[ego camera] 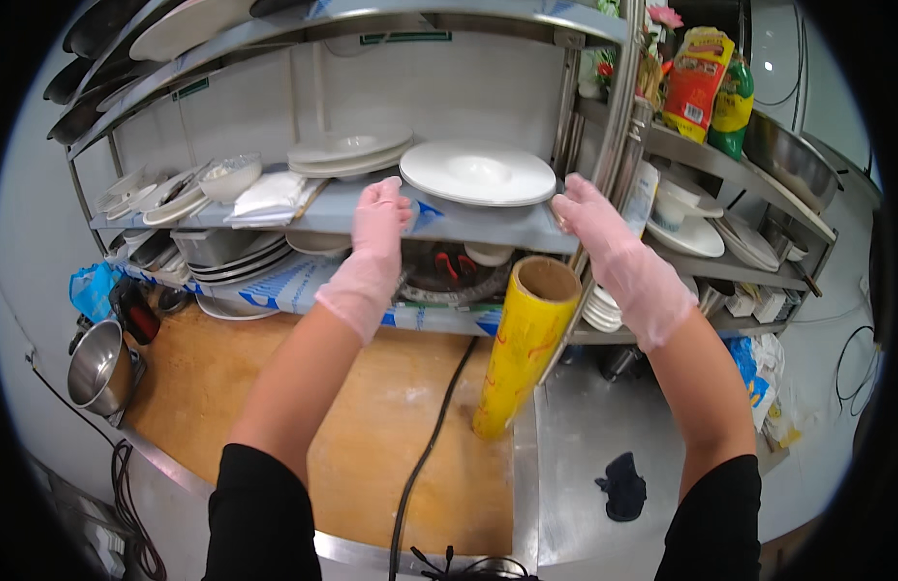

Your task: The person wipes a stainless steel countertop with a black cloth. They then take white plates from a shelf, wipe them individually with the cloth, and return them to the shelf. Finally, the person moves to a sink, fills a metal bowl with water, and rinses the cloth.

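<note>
Both my hands wear thin pinkish translucent gloves and are raised at a steel shelf (478, 221). Between them lies a stack of white wide-rimmed plates (480, 171). My left hand (380, 218) is near the plates' left edge, its fingers curled. Close to their right edge is my right hand (588, 216), also with bent fingers. Whether either hand touches the plates or pinches something thin and clear, I cannot tell. Below and between my forearms, a yellow roll of plastic film (525, 348) with a cardboard core stands on end, leaning slightly.
A wooden board (274, 385) covers the worktop, crossed by a black cable (438, 428). To the right, a dark cloth (624, 488) lies on a steel surface (572, 465). More plates (351, 149), folded white cloths (274, 194) and a steel bowl (99, 367) are at left. A steel post (615, 145) rises at right.
</note>
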`<state>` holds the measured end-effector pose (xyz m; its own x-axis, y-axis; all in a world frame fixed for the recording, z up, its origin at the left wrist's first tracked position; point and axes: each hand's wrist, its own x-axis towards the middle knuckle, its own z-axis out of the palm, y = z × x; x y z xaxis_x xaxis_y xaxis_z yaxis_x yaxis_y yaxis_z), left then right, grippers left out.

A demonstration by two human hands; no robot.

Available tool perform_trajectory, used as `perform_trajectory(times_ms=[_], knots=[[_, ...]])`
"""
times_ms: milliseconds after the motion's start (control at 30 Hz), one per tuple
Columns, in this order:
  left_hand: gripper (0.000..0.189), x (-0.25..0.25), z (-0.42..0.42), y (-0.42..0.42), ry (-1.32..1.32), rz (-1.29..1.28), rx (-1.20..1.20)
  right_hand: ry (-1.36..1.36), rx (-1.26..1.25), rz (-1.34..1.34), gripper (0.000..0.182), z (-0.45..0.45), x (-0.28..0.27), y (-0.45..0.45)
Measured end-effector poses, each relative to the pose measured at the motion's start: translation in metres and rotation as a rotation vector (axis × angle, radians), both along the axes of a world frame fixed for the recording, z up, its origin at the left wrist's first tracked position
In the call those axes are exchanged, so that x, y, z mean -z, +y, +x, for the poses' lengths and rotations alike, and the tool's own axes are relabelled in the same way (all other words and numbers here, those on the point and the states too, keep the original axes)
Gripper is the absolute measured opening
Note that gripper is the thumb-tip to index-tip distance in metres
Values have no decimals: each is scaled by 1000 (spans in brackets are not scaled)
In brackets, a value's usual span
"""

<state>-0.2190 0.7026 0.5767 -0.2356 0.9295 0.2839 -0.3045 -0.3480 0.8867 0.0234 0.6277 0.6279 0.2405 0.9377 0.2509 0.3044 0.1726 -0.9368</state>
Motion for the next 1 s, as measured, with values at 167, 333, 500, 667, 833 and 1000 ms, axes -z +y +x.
perform_trajectory(times_ms=[167, 333, 500, 667, 833, 1000], knots=[[46, 38, -38, -118, 314, -75, 43, -560, -32, 630, 15, 29, 40, -140], [50, 134, -58, -221, 451, -373, 12, -871, -49, 493, 35, 118, 180, -213], [41, 243, -37, -325, 364, -562, 4, -1247, -146, -451, 78, 213, 322, -293], [30, 302, 46, -400, 456, -739, 223, -1048, -35, -330, 73, 234, 406, -325], [40, 345, 116, -434, 664, -678, 393, -1057, 33, -144, 53, 192, 427, -344], [41, 340, 139, -459, 656, -664, 412, -971, -313, 162, 48, 188, 422, -369]])
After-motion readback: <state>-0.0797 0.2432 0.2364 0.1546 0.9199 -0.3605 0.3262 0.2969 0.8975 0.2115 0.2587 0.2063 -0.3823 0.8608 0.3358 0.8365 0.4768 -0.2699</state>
